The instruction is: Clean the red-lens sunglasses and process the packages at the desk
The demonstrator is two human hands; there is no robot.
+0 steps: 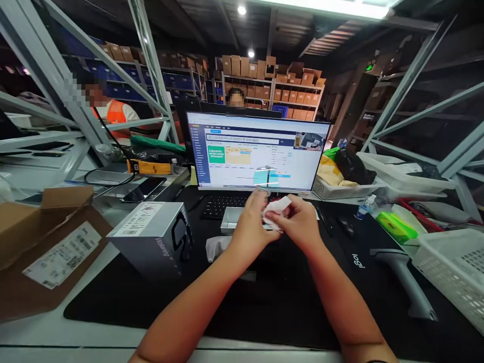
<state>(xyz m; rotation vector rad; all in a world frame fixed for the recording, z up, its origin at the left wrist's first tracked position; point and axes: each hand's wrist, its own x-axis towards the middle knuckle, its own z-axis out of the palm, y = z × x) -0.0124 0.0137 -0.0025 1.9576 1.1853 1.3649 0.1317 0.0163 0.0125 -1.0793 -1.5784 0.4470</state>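
While behind white packet (276, 208), keyboard (222, 205), monitor (257, 151).

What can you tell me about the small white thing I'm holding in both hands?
The white piece is small, thin and crumpled. It looks like soft cloth or paper, but which one cannot be told. The left hand and the right hand both pinch it at the fingertips and cover part of it. It is held off the black desk mat, just in front of the keyboard and monitor. No print shows.
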